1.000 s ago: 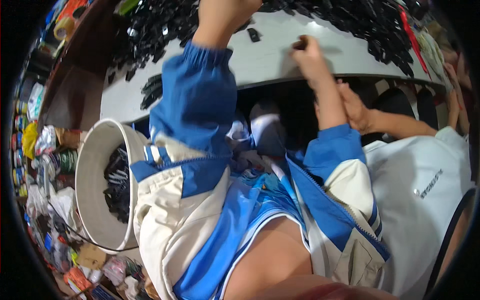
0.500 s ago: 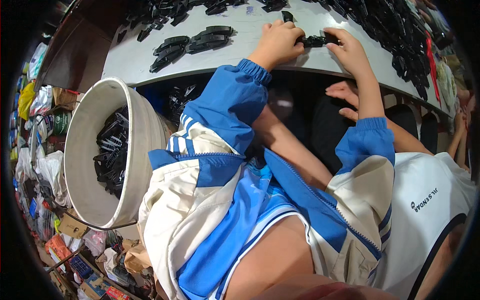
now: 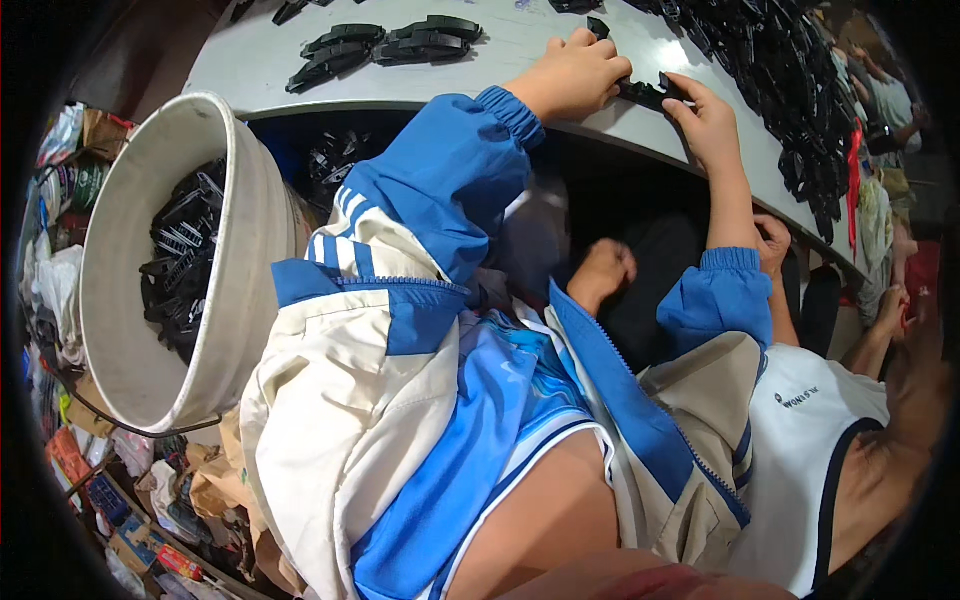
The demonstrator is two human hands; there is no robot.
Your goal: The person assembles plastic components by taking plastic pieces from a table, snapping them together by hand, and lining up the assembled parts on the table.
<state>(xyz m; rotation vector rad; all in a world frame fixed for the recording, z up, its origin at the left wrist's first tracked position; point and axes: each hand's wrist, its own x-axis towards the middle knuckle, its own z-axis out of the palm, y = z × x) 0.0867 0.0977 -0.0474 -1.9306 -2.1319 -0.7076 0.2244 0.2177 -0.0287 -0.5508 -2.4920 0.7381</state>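
Note:
At the table's near edge, a dark, slim plastic part [image 3: 642,94] spans the gap between my two hands. My left hand [image 3: 578,76] is closed over its left end, and another black piece [image 3: 598,28] pokes up beyond those fingers. Thumb and fingers of my right hand [image 3: 706,122] pinch the other end. Whether the two pieces are joined is hidden under my left hand. To the left on the white table [image 3: 250,70], several curved black plastic parts [image 3: 428,42] lie in neat stacked groups.
A big heap of black parts [image 3: 750,70] covers the table's right side. At my left stands a white bucket [image 3: 225,300] holding more black pieces [image 3: 190,250]. Close on my right sits a person in a white sleeveless top [image 3: 800,440]; a co-worker's hand [image 3: 603,272] is below the table edge.
The view has shifted, so table and bucket appear higher and further left. Both my hands keep hold of the dark part. The co-worker's hands have moved under the table edge.

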